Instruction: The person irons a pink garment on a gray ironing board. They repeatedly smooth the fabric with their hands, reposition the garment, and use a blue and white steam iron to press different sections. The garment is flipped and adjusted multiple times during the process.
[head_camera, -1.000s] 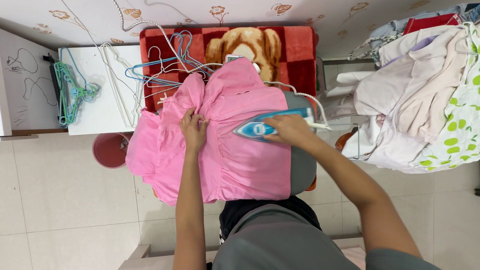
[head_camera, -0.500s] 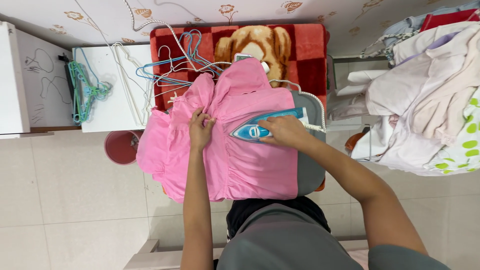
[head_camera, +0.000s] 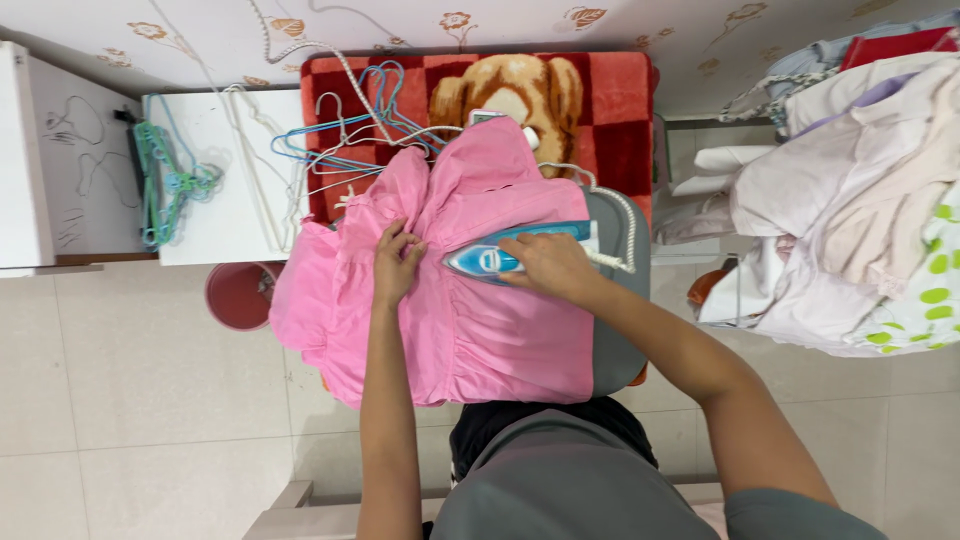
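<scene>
board: grey ironing board (head_camera: 612, 330) — pink garment (head_camera: 480, 330) spread over it
on garment: blue iron (head_camera: 490, 258)
floor: pale tiles (head_camera: 140, 400) — pink bucket (head_camera: 235, 297)

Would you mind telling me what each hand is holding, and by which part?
The right hand grips the blue steam iron by its top handle; the left hand pinches the gathered pink cotton garment near its waist seam.

Pink dress (head_camera: 470, 300) on a grey ironing board (head_camera: 612, 330), blue-and-white iron (head_camera: 490, 258), red checked blanket (head_camera: 610, 110) with a tan teddy at 12 o'clock, green-spotted white cloth (head_camera: 925, 290) at 3.
</scene>
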